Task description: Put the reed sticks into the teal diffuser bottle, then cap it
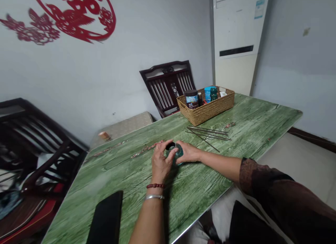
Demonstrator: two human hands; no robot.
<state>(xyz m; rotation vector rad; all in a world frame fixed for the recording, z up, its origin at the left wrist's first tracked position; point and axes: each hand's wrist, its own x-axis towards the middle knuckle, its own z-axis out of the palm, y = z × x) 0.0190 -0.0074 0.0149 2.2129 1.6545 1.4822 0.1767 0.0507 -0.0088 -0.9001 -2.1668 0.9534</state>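
Note:
A small rounded glass vase (pixel 179 153), dark teal with an open round mouth, stands on the green wood-patterned table (pixel 126 174). My left hand (pixel 160 160), with a red bead bracelet and a silver bangle at the wrist, curls around its left side and rim. From the right, my right hand (pixel 189 152) wraps the other side, fingers partly hidden behind the glass. Beyond my right hand lie several thin dark sticks (pixel 210 133), loosely crossed on the tabletop.
A woven basket (pixel 210 111) with jars and a bottle stands at the back. A black phone-like slab (pixel 106 216) lies front left. Dark wooden chairs (pixel 168 86) stand behind and at the left. The table's near edge runs diagonally below my right arm.

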